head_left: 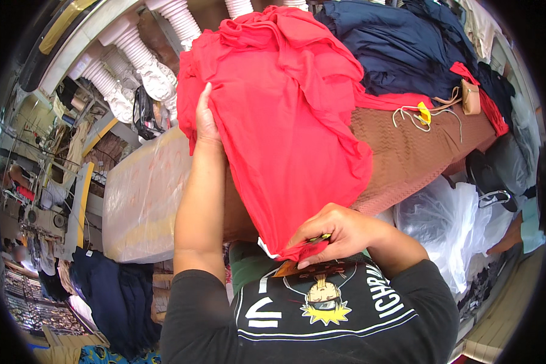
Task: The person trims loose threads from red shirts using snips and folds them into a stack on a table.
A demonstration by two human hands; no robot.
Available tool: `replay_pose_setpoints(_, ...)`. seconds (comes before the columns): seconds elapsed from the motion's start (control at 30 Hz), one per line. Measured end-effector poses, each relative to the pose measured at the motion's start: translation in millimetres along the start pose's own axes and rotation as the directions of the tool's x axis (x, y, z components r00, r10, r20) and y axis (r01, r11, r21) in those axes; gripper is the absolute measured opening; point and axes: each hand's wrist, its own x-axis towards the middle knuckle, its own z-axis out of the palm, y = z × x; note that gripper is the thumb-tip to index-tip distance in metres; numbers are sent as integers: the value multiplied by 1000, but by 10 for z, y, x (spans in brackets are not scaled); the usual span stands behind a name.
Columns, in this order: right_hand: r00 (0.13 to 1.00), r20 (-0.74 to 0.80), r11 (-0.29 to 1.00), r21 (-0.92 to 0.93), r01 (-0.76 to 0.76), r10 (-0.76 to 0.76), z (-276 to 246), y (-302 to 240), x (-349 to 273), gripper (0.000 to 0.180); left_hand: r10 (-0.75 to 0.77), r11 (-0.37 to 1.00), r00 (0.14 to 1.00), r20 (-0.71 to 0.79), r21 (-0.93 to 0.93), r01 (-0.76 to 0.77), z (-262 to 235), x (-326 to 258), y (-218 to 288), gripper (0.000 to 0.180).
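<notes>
Both hands, left hand and right hand, apparently grip the red garment.

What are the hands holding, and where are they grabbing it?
Both hold the red cloth. The left hand grips its left edge high up; the right hand pinches its bottom corner.

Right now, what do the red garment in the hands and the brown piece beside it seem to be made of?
Red garment: thin, soft knit-like fabric, matte; it drapes in loose folds between the left hand and right hand. Brown piece: thicker textured cloth, probably woven or knitted; a zigzag relief pattern shows.
</notes>
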Motion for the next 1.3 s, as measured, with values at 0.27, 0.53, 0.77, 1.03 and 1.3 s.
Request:
replay_pose_setpoints(0.27,905,-387,937,-215,-276,178,-428,504,-157,43,138,957,958,-252,284,-63,-619,-114,573,42)
replay_pose_setpoints(0.53,326,-941,213,-301,-930,94,-974,1656,-1002,53,313,-230,876,-366,866,444,-1225,-1673,-829,75)
replay_pose_setpoints(0.77,334,-811,860,362,-359,481,-1400,747,-905,30,-16,805,956,-294,563,186,-888,-1576,-132,39)
replay_pose_setpoints(1.03,169,-984,998,61,5,60,-3375,176,458,38,230,961,956,-183,197,-194,329,387,1301,67)
replay_pose_setpoints(1.3,316,-869,879,-446,-170,-380,-2392,414,-131,28,70,-729,807,586,582,-360,513,504,-529,136)
